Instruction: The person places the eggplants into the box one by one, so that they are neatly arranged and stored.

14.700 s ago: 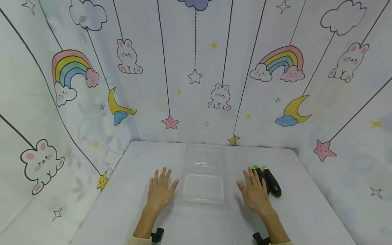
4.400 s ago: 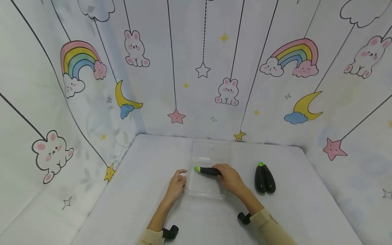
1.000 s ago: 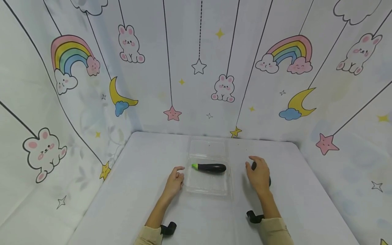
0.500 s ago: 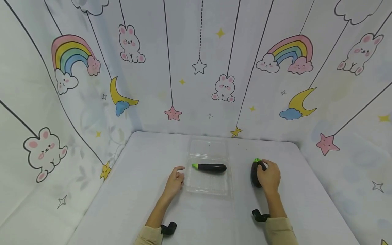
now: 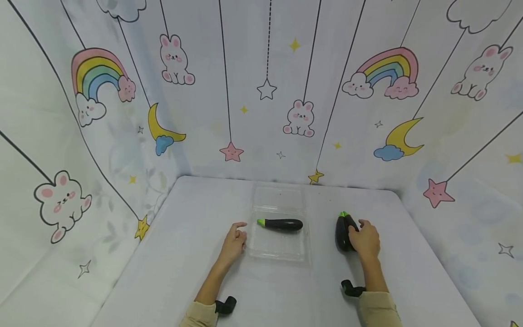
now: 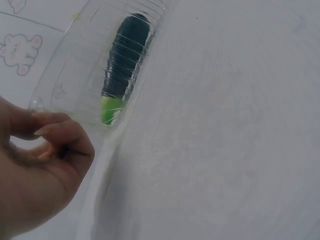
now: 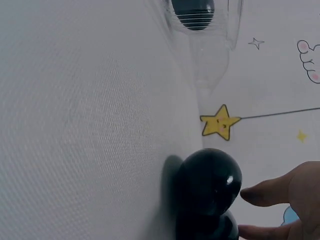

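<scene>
A black eggplant (image 5: 283, 225) with a green stem lies crosswise in the clear plastic box (image 5: 278, 258); the left wrist view shows this eggplant (image 6: 126, 55) through the box's ribbed wall. My left hand (image 5: 233, 246) pinches the box's left edge with thumb and curled forefinger. To the right of the box, two more eggplants (image 5: 341, 234) lie side by side on the table, stems pointing away from me. My right hand (image 5: 366, 240) is at the right-hand one, thumb over its body and fingers spread on its far side. In the right wrist view, both rounded eggplant ends (image 7: 210, 182) sit by the fingertips.
The box's clear lid (image 5: 278, 198) is folded back behind it on the white table (image 5: 196, 204). A patterned cloth (image 5: 196, 91) with rabbits, stars and rainbows hangs along the back and sides. Each wrist wears a black camera (image 5: 225, 305).
An eggplant that my right hand held over the box several seconds ago now lies inside it. Lately my right hand has shifted right across the remaining pair, uncovering more of them. My left hand has stayed put.
</scene>
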`<move>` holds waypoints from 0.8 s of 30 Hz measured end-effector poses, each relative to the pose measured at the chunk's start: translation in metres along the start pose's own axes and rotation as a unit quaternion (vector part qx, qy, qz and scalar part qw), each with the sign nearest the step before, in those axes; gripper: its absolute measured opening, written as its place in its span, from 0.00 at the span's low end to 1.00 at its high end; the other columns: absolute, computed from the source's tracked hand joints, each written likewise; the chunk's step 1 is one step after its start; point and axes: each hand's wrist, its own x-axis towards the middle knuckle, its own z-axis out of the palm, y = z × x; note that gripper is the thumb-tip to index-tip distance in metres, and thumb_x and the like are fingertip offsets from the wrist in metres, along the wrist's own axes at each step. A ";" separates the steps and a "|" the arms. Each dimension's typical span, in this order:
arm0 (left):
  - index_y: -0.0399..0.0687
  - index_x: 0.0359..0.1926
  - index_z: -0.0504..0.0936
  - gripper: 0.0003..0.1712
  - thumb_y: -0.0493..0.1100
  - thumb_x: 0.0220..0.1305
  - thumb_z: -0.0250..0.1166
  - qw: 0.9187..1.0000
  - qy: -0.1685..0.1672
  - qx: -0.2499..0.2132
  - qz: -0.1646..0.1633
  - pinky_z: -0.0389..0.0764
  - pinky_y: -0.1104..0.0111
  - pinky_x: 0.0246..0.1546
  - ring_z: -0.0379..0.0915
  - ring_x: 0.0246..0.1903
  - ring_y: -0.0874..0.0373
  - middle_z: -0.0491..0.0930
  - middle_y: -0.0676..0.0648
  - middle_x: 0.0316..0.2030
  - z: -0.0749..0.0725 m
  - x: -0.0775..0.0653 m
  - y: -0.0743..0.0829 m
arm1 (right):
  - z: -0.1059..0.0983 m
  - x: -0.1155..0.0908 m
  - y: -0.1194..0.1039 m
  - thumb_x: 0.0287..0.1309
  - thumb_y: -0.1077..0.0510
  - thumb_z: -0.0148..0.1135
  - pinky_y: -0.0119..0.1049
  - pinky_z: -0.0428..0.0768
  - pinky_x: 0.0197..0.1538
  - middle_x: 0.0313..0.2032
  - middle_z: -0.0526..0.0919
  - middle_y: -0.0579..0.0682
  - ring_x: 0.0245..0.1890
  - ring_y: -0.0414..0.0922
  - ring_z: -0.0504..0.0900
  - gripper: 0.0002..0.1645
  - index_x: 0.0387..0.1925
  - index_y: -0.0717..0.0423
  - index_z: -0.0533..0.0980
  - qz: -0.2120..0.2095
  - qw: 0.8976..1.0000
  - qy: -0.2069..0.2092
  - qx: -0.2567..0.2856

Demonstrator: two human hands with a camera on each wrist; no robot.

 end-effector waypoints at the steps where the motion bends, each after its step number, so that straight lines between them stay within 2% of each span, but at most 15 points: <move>1: 0.35 0.71 0.65 0.22 0.37 0.82 0.50 1.000 0.000 -0.002 0.001 0.67 0.74 0.21 0.64 0.22 0.60 0.68 0.50 0.27 0.000 0.000 0.000 | -0.001 0.000 0.001 0.72 0.53 0.55 0.68 0.78 0.51 0.61 0.73 0.77 0.59 0.75 0.74 0.35 0.70 0.74 0.66 0.004 1.000 -0.009 -0.004; 5: 0.35 0.72 0.65 0.22 0.36 0.82 0.50 1.000 -0.001 -0.007 -0.001 0.66 0.74 0.20 0.63 0.22 0.60 0.67 0.50 0.27 0.000 0.000 -0.001 | -0.001 0.000 0.005 0.73 0.51 0.53 0.67 0.79 0.50 0.61 0.72 0.80 0.58 0.76 0.75 0.37 0.71 0.75 0.64 0.017 0.999 -0.040 -0.019; 10: 0.34 0.73 0.64 0.23 0.36 0.82 0.49 1.000 -0.005 0.001 -0.007 0.65 0.75 0.20 0.63 0.23 0.60 0.67 0.49 0.27 -0.001 -0.001 0.001 | -0.001 0.000 0.009 0.72 0.52 0.52 0.65 0.81 0.46 0.60 0.75 0.77 0.55 0.75 0.77 0.36 0.70 0.74 0.65 0.024 0.998 -0.054 -0.031; 18: 0.26 0.71 0.62 0.23 0.31 0.81 0.48 1.000 -0.027 -0.001 -0.009 0.67 0.74 0.21 0.64 0.23 0.59 0.69 0.43 0.28 -0.004 -0.012 0.030 | -0.003 -0.001 0.010 0.72 0.53 0.53 0.61 0.82 0.42 0.57 0.77 0.76 0.51 0.74 0.80 0.34 0.68 0.74 0.67 0.018 0.998 -0.046 -0.029; 20: 0.27 0.72 0.62 0.23 0.31 0.81 0.48 1.000 -0.027 0.000 -0.008 0.67 0.74 0.21 0.64 0.23 0.59 0.69 0.44 0.28 -0.003 -0.012 0.027 | -0.003 -0.001 0.011 0.72 0.54 0.53 0.60 0.82 0.41 0.57 0.78 0.76 0.51 0.73 0.81 0.33 0.69 0.74 0.67 0.020 0.998 -0.044 -0.025; 24: 0.29 0.73 0.61 0.24 0.33 0.82 0.47 1.000 -0.019 0.003 -0.003 0.65 0.74 0.20 0.63 0.22 0.60 0.68 0.47 0.26 -0.002 -0.005 0.009 | -0.003 0.000 0.013 0.72 0.54 0.53 0.60 0.82 0.43 0.57 0.79 0.74 0.51 0.71 0.81 0.33 0.69 0.73 0.67 0.025 0.999 -0.032 -0.019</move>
